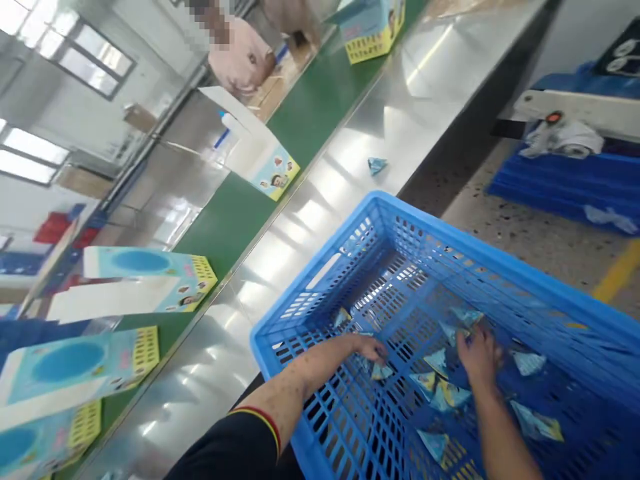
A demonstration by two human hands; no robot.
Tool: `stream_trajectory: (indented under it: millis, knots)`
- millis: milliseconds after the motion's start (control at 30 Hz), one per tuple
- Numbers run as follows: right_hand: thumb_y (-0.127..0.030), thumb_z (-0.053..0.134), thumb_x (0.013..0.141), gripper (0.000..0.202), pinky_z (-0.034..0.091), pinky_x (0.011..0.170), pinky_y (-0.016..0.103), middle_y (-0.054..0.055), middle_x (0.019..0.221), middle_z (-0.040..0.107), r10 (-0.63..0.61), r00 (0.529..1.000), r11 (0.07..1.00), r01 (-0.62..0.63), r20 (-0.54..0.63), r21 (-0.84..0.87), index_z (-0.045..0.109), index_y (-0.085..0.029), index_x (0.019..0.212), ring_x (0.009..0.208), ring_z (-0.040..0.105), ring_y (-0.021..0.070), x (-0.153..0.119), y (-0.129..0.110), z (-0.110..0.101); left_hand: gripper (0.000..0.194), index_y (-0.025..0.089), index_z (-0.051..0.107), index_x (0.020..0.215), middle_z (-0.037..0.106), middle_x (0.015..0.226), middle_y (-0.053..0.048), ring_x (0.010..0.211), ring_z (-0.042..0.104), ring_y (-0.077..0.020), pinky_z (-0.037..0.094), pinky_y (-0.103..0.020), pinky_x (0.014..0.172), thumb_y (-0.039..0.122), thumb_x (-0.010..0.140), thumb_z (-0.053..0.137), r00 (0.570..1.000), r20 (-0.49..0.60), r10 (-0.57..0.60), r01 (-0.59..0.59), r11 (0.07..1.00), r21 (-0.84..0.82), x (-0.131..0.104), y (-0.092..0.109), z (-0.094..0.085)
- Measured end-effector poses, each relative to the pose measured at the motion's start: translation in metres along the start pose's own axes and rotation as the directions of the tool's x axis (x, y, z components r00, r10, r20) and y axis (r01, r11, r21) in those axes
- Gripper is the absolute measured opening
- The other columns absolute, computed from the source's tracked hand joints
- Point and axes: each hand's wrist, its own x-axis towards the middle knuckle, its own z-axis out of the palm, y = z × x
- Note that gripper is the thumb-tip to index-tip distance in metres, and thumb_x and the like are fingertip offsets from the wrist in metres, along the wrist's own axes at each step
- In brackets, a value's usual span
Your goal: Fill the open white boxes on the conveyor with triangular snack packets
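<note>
Both of my hands reach down inside a large blue plastic basket (500,257). My left hand (371,349) is at the basket's left part, its fingers curled over small blue packets, one of them a blue and yellow packet (381,371) just below the fingertips. My right hand (479,350) is further right, fingers bent down by a light blue packet (467,315); whether it grips this packet is hard to tell. Several triangular packets lie on the basket floor between and around the hands, among them a packet (529,363) right of my right hand.
A metal ledge (280,250) runs diagonally beside the basket, with one small packet (377,165) on it. Past it, a green conveyor belt (313,103) carries several open printed boxes (187,293). A person in pink (243,57) is across the belt. Blue crates (565,180) stand at right.
</note>
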Motion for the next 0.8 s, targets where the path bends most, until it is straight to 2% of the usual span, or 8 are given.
stream_trajectory:
  millis: [133,267,333,433,533,600,700,800]
  knots:
    - [-0.053,0.042,0.096,0.05,0.057,0.078,0.068,0.024,0.12,0.071,-0.294,0.944,0.956,0.293,0.15,0.026,0.076,-0.027,0.121,0.111,0.066,0.0492,-0.08,-0.037,0.032,0.058,0.018,0.057,0.154,0.053,0.16,-0.022,0.149,0.047,-0.0393,0.043,-0.051,0.118,0.042,0.101,0.051,0.967,-0.161,-0.196,0.195,0.981,-0.019,0.01,-0.06,-0.033]
    - [-0.052,0.048,0.092,0.04,0.061,0.076,0.066,0.016,0.13,0.071,-0.449,0.871,0.888,0.46,0.197,-0.011,0.077,-0.039,0.116,0.127,0.061,0.0491,-0.13,-0.046,0.032,0.077,0.028,0.044,0.164,0.032,0.175,-0.018,0.159,0.031,-0.0448,0.039,-0.062,0.121,0.05,0.093,0.063,0.947,-0.116,-0.3,0.3,0.954,-0.018,0.031,-0.085,-0.021]
    - [-0.046,0.047,0.094,0.041,0.061,0.089,0.064,0.015,0.134,0.07,-0.419,0.856,0.897,0.442,0.301,-0.009,0.077,-0.033,0.12,0.13,0.06,0.0455,-0.118,-0.052,0.025,0.083,0.033,0.036,0.168,0.028,0.177,-0.017,0.158,0.029,-0.0474,0.039,-0.068,0.119,0.055,0.092,0.062,0.939,-0.091,-0.331,0.332,0.943,-0.001,0.042,-0.086,-0.005]
    - [-0.038,0.042,0.099,0.052,0.053,0.105,0.064,0.021,0.15,0.06,-0.257,0.866,0.943,0.323,0.429,-0.086,0.07,-0.018,0.138,0.138,0.052,0.044,-0.063,-0.064,0.02,0.079,0.029,0.029,0.171,0.029,0.175,-0.021,0.159,0.028,-0.0469,0.035,-0.073,0.118,0.055,0.098,0.049,0.94,-0.093,-0.33,0.334,0.942,0.037,0.056,-0.076,0.024]
    - [-0.042,0.049,0.1,0.059,0.041,0.115,0.068,0.02,0.168,0.041,-0.106,0.881,0.951,0.225,0.461,-0.211,0.057,-0.019,0.154,0.153,0.031,0.0485,-0.004,-0.077,0.032,0.07,0.024,0.044,0.163,0.042,0.167,-0.022,0.155,0.035,-0.042,0.036,-0.067,0.12,0.051,0.099,0.05,0.971,-0.043,-0.233,0.236,0.968,0.08,0.064,-0.053,0.056]
    - [-0.044,0.051,0.101,0.062,0.035,0.119,0.069,0.017,0.173,0.033,-0.018,0.866,0.945,0.179,0.5,-0.275,0.051,-0.022,0.16,0.158,0.023,0.0488,0.015,-0.084,0.047,0.062,0.025,0.056,0.154,0.052,0.159,-0.019,0.151,0.042,-0.0393,0.037,-0.065,0.12,0.049,0.097,0.055,0.99,0.02,-0.143,0.14,0.985,0.103,0.067,-0.036,0.077]
    - [-0.046,0.048,0.103,0.059,0.03,0.12,0.071,0.014,0.176,0.03,0.061,0.789,0.92,0.193,0.611,-0.341,0.054,-0.026,0.159,0.158,0.025,0.0473,0.006,-0.086,0.067,0.052,0.029,0.067,0.141,0.062,0.15,-0.013,0.144,0.049,-0.037,0.037,-0.063,0.12,0.051,0.095,0.06,0.994,0.113,-0.008,-0.005,0.992,0.122,0.073,-0.016,0.103]
    - [-0.038,0.046,0.103,0.054,0.025,0.121,0.071,0.016,0.171,0.039,0.091,0.711,0.88,0.27,0.697,-0.39,0.061,-0.024,0.152,0.156,0.031,0.0457,-0.038,-0.072,0.073,0.05,0.03,0.07,0.138,0.062,0.149,-0.013,0.143,0.049,-0.0381,0.035,-0.066,0.12,0.052,0.094,0.062,0.982,0.167,0.088,-0.111,0.984,0.136,0.083,-0.01,0.117]
